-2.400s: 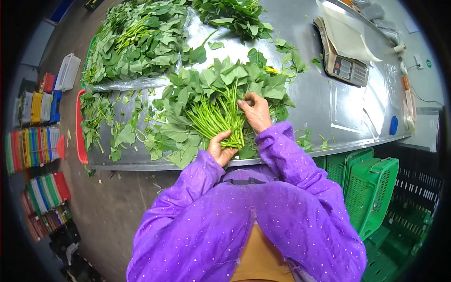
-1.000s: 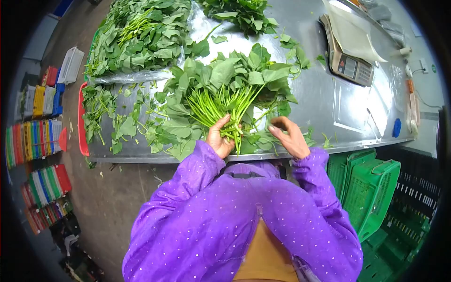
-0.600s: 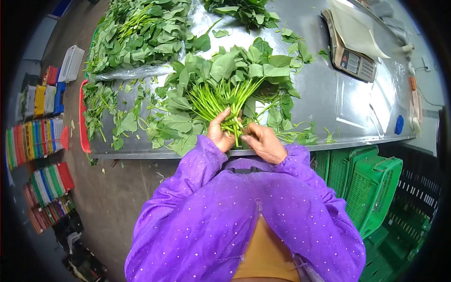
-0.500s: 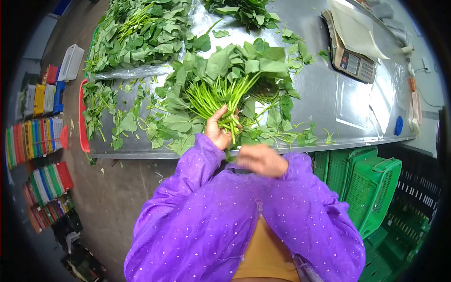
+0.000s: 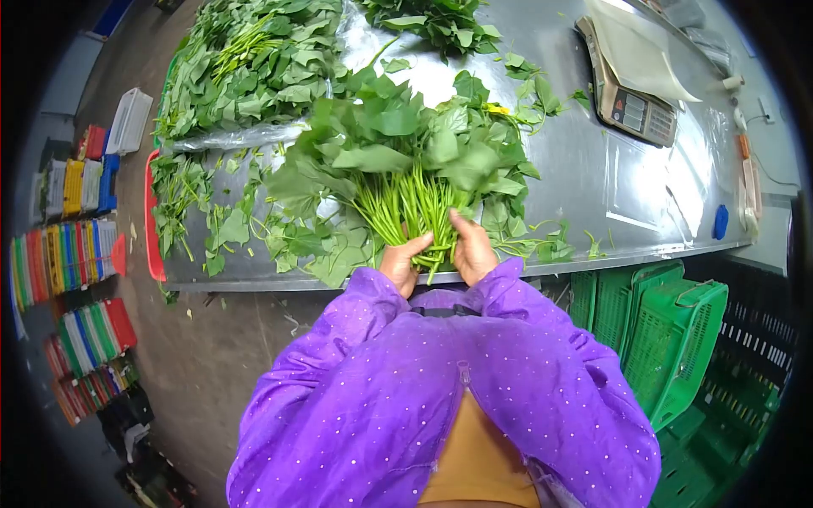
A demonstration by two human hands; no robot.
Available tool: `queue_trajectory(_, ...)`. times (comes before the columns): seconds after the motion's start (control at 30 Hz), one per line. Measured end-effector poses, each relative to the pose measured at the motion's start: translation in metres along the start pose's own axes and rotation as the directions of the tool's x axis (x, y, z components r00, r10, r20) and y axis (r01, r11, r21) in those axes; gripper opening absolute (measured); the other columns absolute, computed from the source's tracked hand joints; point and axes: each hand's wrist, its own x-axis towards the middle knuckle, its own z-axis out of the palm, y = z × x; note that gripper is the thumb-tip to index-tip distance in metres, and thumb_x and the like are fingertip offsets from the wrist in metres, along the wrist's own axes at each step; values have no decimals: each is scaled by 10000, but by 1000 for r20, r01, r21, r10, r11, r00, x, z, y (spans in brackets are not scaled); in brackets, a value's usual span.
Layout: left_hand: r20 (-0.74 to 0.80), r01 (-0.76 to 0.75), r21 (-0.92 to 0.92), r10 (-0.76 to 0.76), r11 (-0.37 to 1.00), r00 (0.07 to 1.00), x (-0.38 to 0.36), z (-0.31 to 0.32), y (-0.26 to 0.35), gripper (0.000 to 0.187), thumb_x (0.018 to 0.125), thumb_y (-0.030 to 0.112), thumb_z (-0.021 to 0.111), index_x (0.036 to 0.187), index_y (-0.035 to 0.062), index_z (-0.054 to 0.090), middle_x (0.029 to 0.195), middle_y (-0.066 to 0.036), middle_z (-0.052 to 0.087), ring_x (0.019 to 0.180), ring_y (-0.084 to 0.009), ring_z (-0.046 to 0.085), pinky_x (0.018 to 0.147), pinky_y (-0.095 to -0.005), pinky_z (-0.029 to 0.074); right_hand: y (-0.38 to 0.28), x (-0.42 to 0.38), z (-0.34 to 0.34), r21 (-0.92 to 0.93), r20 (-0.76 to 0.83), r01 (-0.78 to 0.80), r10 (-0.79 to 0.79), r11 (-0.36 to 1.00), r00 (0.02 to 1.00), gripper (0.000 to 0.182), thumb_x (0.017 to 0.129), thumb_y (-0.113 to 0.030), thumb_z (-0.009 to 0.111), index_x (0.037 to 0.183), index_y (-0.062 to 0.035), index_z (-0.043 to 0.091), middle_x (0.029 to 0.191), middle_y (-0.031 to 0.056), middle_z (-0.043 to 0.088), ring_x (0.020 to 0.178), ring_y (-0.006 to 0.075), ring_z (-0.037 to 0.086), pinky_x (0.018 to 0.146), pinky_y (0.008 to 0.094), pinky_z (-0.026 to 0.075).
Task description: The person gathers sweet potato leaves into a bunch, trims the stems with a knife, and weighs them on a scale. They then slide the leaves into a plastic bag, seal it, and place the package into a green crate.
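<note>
A bunch of leafy greens (image 5: 406, 199) with long pale-green stems is held upright near the table's front edge, leaves fanned away from me. My left hand (image 5: 407, 262) wraps round the lower stems from the left, thumb on top. From the right, my right hand (image 5: 474, 248) presses against the same stems, its thumb up along them and its other fingers partly hidden. Loose leaves and stems (image 5: 229, 222) lie on the metal table (image 5: 584, 190) around the bunch.
A large pile of greens (image 5: 254, 72) lies on plastic at the back left, another heap (image 5: 440, 25) at the back. A weighing scale (image 5: 631, 106) stands at the back right. Green crates (image 5: 677, 347) are stacked below right; colourful crates (image 5: 72, 254) line the left.
My right hand has come up from beside the stem ends onto the bunch. The bunch has moved slightly towards me, and its leaves have shifted.
</note>
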Motion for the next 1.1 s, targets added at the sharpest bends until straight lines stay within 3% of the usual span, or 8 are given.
queue_trajectory(0.07, -26, 190, -135, -196, 972, 980, 5, -18, 1, 340, 827, 178, 597, 1122, 28, 520, 1047, -102, 608, 940, -226, 589, 832, -389, 469, -1, -3, -9, 239, 20, -149, 149, 959, 989, 431, 891, -359, 468, 1191, -50, 444, 1159, 104, 538, 1042, 228, 513, 909, 339, 389)
queue_trajectory(0.23, -40, 173, -330, -197, 928, 980, 3, -23, 2, 331, 826, 205, 611, 1116, 65, 537, 1095, -83, 586, 1013, -229, 554, 909, -400, 425, -10, -9, -4, 235, 100, -195, 175, 952, 979, 550, 875, -443, 466, 1255, -53, 394, 1236, 89, 491, 1085, 228, 495, 932, 375, 366)
queue_trajectory(0.5, -206, 50, -61, -62, 997, 977, 4, -22, -3, 389, 759, 193, 686, 1111, 90, 559, 1047, -17, 603, 961, -169, 554, 837, -353, 421, -1, 2, 14, -41, -18, 41, -42, 998, 999, 325, 814, -109, 631, 1105, -7, 528, 1007, 76, 620, 895, 180, 595, 785, 317, 474)
queue_trajectory(0.63, -184, 11, 32, -5, 999, 983, -5, -12, 10, 369, 754, 193, 689, 1094, 109, 576, 1021, -4, 611, 967, -160, 538, 844, -382, 380, -14, -4, 23, -2, -29, -44, 44, 999, 999, 403, 790, -149, 670, 1121, 18, 511, 1016, 92, 617, 893, 178, 591, 772, 319, 470)
queue_trajectory(0.87, -146, -58, 77, 69, 995, 987, -13, -16, 3, 387, 706, 1, 657, 1077, 21, 551, 997, -58, 606, 887, -181, 573, 801, -302, 442, -11, -18, 41, -438, -13, 61, -75, 897, 997, 349, 751, -142, 713, 1036, 4, 575, 975, 74, 620, 853, 166, 582, 752, 289, 453)
queue_trajectory(0.93, -77, -15, 36, 18, 999, 997, -26, -20, -4, 388, 739, 75, 656, 1113, 38, 558, 1045, -60, 601, 957, -178, 553, 856, -307, 408, -5, -25, 32, -274, 14, 19, -16, 961, 1000, 339, 792, -140, 665, 1080, -11, 543, 967, 87, 620, 872, 190, 595, 764, 315, 478)
queue_trajectory(1.03, -92, 332, -92, -340, 939, 936, -25, -42, -4, 401, 782, 184, 637, 1158, 70, 558, 1106, -32, 586, 1061, -170, 498, 932, -331, 341, -2, -25, 15, 123, 8, -240, 241, 963, 971, 329, 858, -173, 579, 1133, -17, 488, 993, 115, 612, 905, 238, 605, 794, 391, 507)
queue_trajectory(1.1, -82, 281, -31, -283, 959, 956, -27, -37, 1, 341, 815, 224, 608, 1128, 92, 578, 1075, -25, 597, 994, -167, 528, 912, -339, 370, -1, -18, 7, 208, 79, -276, 265, 938, 961, 331, 865, -193, 572, 1128, -11, 487, 1007, 115, 608, 914, 240, 605, 798, 400, 507)
